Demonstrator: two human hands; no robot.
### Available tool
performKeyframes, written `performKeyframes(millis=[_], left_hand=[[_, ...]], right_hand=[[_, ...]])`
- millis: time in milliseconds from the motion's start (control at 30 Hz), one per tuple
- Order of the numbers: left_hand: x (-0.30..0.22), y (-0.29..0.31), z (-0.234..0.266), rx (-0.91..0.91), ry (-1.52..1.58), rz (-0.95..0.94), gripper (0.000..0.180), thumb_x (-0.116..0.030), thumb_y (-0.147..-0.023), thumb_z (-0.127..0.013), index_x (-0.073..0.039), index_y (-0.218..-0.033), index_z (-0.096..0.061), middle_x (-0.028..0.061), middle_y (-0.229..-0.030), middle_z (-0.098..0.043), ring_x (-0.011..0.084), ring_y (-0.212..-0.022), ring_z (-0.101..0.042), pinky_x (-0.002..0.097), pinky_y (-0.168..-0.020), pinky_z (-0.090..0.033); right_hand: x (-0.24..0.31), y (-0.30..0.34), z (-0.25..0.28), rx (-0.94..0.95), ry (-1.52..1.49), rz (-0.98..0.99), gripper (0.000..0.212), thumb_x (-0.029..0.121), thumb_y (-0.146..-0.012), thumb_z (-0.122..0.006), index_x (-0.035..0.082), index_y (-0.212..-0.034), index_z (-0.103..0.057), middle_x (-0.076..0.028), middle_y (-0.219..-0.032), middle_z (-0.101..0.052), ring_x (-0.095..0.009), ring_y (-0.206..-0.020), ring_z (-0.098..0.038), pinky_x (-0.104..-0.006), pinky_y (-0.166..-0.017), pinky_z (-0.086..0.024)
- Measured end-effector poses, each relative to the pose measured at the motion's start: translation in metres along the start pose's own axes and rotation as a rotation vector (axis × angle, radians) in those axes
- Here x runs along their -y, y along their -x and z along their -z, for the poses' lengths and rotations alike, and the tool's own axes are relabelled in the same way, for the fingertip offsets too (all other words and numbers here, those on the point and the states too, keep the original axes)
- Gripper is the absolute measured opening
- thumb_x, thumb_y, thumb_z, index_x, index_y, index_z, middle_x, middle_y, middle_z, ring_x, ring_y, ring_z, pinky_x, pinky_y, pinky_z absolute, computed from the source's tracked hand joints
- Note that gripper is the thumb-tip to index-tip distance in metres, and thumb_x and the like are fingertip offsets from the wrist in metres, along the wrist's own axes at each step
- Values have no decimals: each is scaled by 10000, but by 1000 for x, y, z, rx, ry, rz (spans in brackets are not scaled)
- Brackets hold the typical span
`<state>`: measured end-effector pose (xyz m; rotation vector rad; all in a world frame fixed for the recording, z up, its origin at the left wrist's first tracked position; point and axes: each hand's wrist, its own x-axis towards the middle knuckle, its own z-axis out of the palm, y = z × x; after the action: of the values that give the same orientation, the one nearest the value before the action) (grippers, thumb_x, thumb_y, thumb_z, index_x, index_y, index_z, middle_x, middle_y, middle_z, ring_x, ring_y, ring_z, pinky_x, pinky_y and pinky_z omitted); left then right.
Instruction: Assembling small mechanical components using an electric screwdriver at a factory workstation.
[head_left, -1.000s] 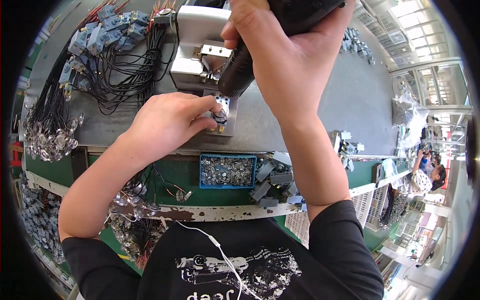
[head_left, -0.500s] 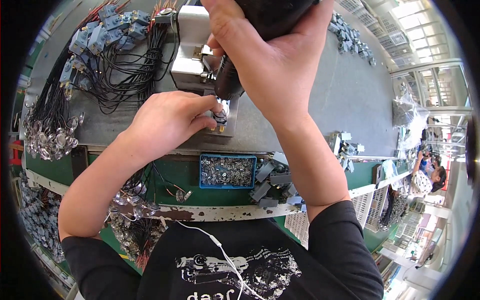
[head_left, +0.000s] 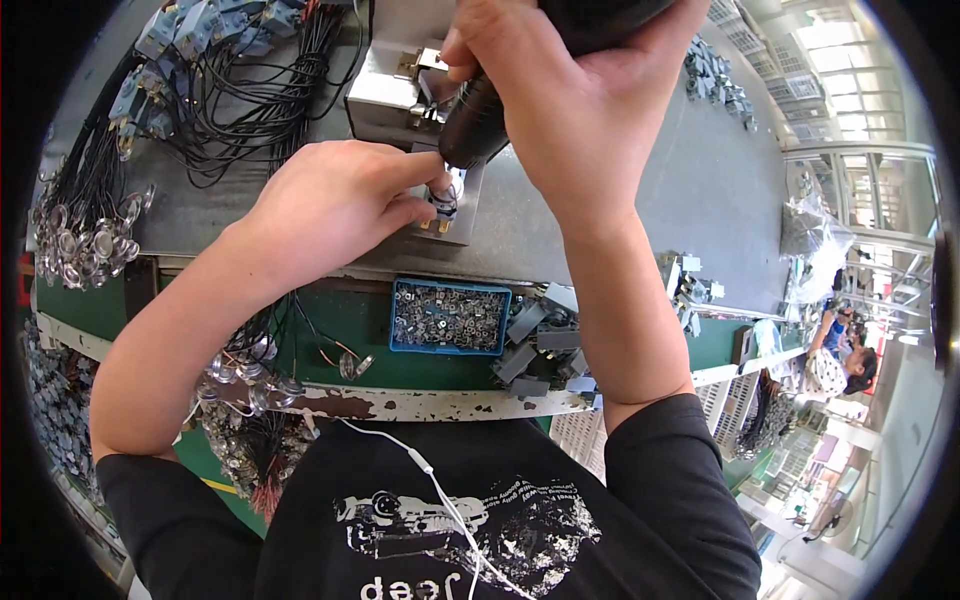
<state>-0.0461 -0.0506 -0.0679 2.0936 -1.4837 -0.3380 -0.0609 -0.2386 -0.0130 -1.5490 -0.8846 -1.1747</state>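
Note:
My right hand (head_left: pixel 590 135) is wrapped round a black power screwdriver (head_left: pixel 473 125), whose nose points down at a metal fixture block (head_left: pixel 462 236) on the bench. Under that nose sits a small switch-like part (head_left: pixel 443 212) with brass terminals facing me. Thumb and forefinger of my left hand (head_left: pixel 320 205) pinch this part at its left side. My fingers and the tool's nose hide much of it, so where the tip meets it cannot be made out.
A blue tray (head_left: pixel 392 318) of small metal nuts lies nearer me, beside grey switch housings (head_left: pixel 540 335). Black wires (head_left: pixel 270 110) with grey switches spread at the far left; round metal pieces (head_left: pixel 90 245) hang below. A white-and-metal holder (head_left: pixel 385 95) stands behind the fixture. Another person (head_left: pixel 835 365) is far right.
The bench and both hands appear slightly higher in the picture. My left fingers stay at the small part, and the screwdriver's nose remains over it.

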Motion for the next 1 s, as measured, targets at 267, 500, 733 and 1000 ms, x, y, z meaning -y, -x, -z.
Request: performKeyframes(millis=[267, 500, 733, 1000], left_hand=[[11, 14, -19, -62, 179, 42, 233, -260, -929, -720, -155, -1134, -688, 81, -830, -720, 301, -801, -710, 422, -694, -548], [-18, 7, -14, -245, -339, -295, 221, -203, -848, -734, -112, -1043, -685, 49, -971, -652, 238, -965, -659, 382, -849, -516], [-39, 31, -63, 308, -351, -506, 60, -169, -738, -692, -121, -773, -685, 5, -778, -652, 195, -862, -639, 344, -805, -469], [-44, 32, -61, 307, -170, -447, 111, -144, -806, -673, -80, -885, -628, 61, -770, -642, 252, -767, -679, 391, -707, -524]], right_hand=[[40, -5, -14, -123, -52, -606, 628, -98, -867, -753, 24, -1345, -365, -62, -843, -653, -133, -674, -664, -254, -563, -547], [61, 12, 2, -359, 190, -593, 565, -1, -874, -742, -7, -1332, -412, -92, -942, -655, -170, -775, -662, -286, -668, -531], [77, -6, 37, -505, 615, -476, 470, 189, -907, -730, -46, -1251, -512, -140, -1069, -645, -241, -924, -655, -342, -832, -502], [38, -16, 41, -345, 681, -200, 499, 190, -911, -764, -79, -1219, -478, -150, -1132, -601, -201, -1007, -610, -363, -897, -477]])
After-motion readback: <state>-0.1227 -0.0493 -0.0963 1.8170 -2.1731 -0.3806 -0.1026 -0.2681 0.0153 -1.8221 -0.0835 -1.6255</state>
